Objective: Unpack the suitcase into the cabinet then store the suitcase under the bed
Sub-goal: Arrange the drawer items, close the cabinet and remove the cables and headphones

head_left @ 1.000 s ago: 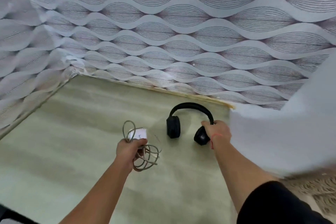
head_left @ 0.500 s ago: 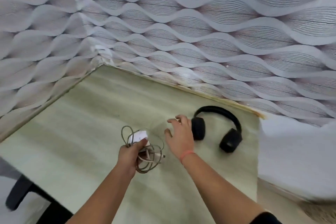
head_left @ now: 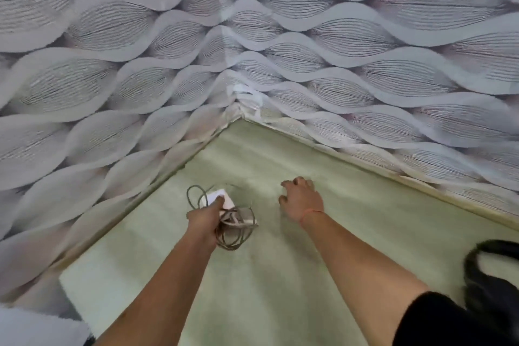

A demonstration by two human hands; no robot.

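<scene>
Left hand [head_left: 205, 219] is gripping a tangled grey cable [head_left: 234, 223] and its white charger block [head_left: 226, 199] over the pale green tabletop [head_left: 280, 289], near the wallpapered corner. Right hand [head_left: 302, 199] is hanging just beside it, fingers loosely bent, holding nothing. Black headphones [head_left: 488, 295] are lying way off right.

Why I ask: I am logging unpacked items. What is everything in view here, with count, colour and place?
cable: one, grey-brown, coiled, held over the tabletop
charger block: one, white, held together with the cable
headphones: one pair, black, right edge, partly out of frame
tabletop: one, pale green-beige, set into the wall corner
wallpaper: grey-white wave pattern, both walls
wrist string: one, red, right wrist
left hand: fingers curled round cable and charger block
right hand: fingers spread, holding nothing, over the tabletop
</scene>
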